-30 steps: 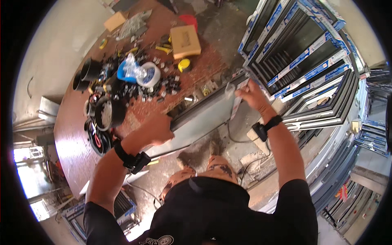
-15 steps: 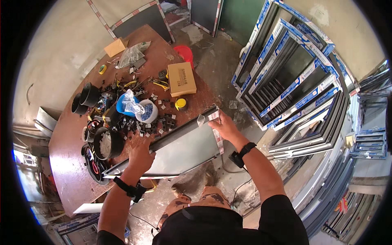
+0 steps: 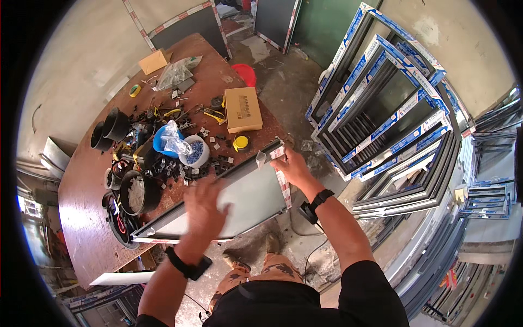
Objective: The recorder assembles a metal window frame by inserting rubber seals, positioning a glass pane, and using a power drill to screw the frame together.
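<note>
A dark-framed window sash (image 3: 248, 192) with a grey panel leans at a slant against the table's near edge. Red-and-white protective tape runs along its sides. My right hand (image 3: 294, 168) grips its upper right corner, fingers curled around the frame. Close to that grip, a scrap of clear film (image 3: 261, 159) sticks to the frame. My left hand (image 3: 206, 211), blurred by motion, hovers over the left part of the panel with its fingers apart and nothing in them.
The brown table (image 3: 81, 218) carries a white bucket of blue screws (image 3: 194, 151), a blue bowl (image 3: 163, 143), black buckets (image 3: 139, 192), a cardboard box (image 3: 243, 109), a yellow tape measure (image 3: 241, 143) and scattered small fittings. Taped window frames (image 3: 381, 98) stand stacked at right.
My left hand has come off the frame's upper edge and moved right over the panel, its fingers spreading. The sash corner in my right hand has shifted slightly left.
</note>
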